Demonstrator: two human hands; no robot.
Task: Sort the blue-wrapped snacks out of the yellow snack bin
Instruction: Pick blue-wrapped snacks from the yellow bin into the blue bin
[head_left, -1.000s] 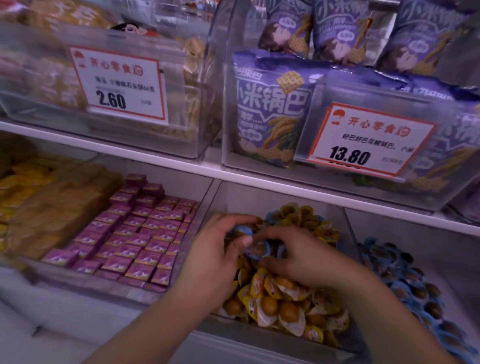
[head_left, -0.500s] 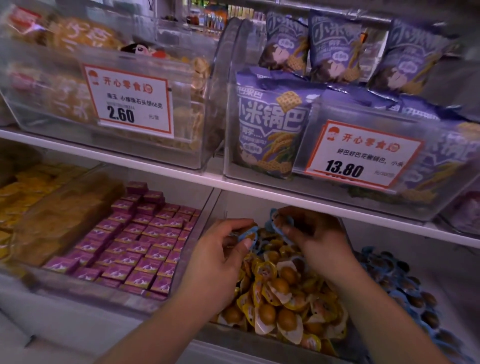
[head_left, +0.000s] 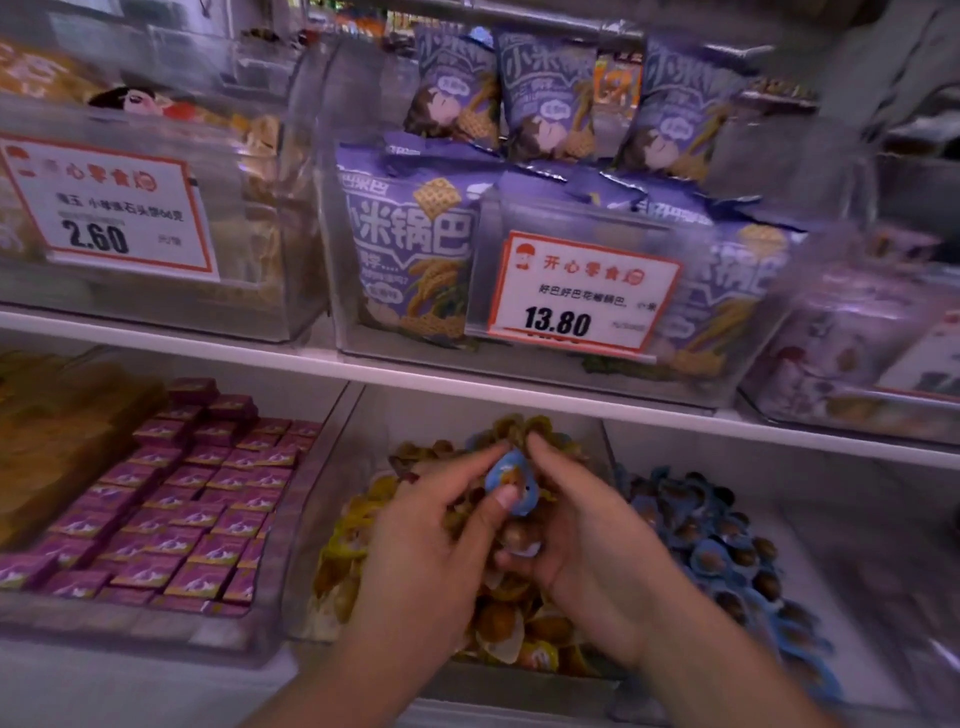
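Left hand (head_left: 415, 561) and right hand (head_left: 587, 545) both pinching one blue-wrapped snack (head_left: 511, 480) above yellow snack bin (head_left: 332, 499). Picking-out step. Next, probably: carrying it toward 3 o'clock, blue snack bin (head_left: 810, 519).

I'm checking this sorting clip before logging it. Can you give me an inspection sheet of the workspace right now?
Surface: white shelf board, clear bins above and below it.
Job's things: blue-wrapped snack held above the yellow snack bin; bin of blue snacks on its right.
Clutter: nothing seen loose.
Hands: left hand pinches the blue-wrapped snack; right hand grips it too, fingers curled.
Cables: nothing seen.
Surroundings: purple boxes on the left, purple bags above, price tags 2.60 and 13.80.
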